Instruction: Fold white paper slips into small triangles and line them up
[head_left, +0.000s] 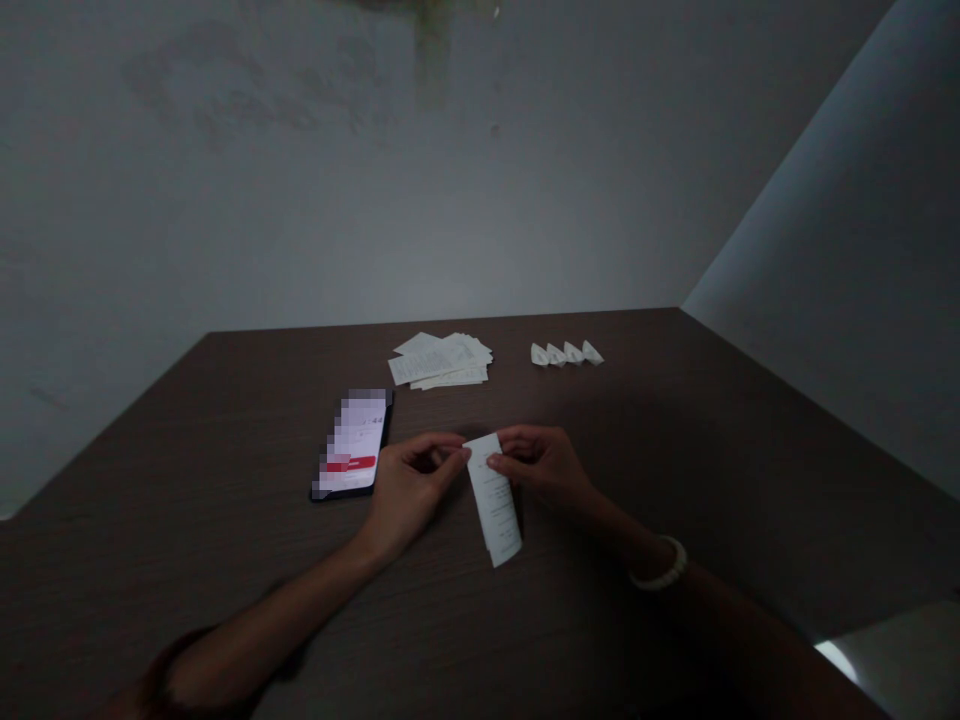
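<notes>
A narrow folded strip of printed paper hangs between my two hands, above the table. My left hand pinches its upper left corner between thumb and fingertips. At the upper right edge my right hand grips the same paper, thumb in front and fingers behind. Small lines of print run over its front, too small to read. Its lower end points toward me and looks slightly open along the fold.
Left of my hands a phone lies with its screen lit. Behind them is a loose pile of printed papers. Several small folded paper pieces stand in a row to its right. The brown table meets a grey wall.
</notes>
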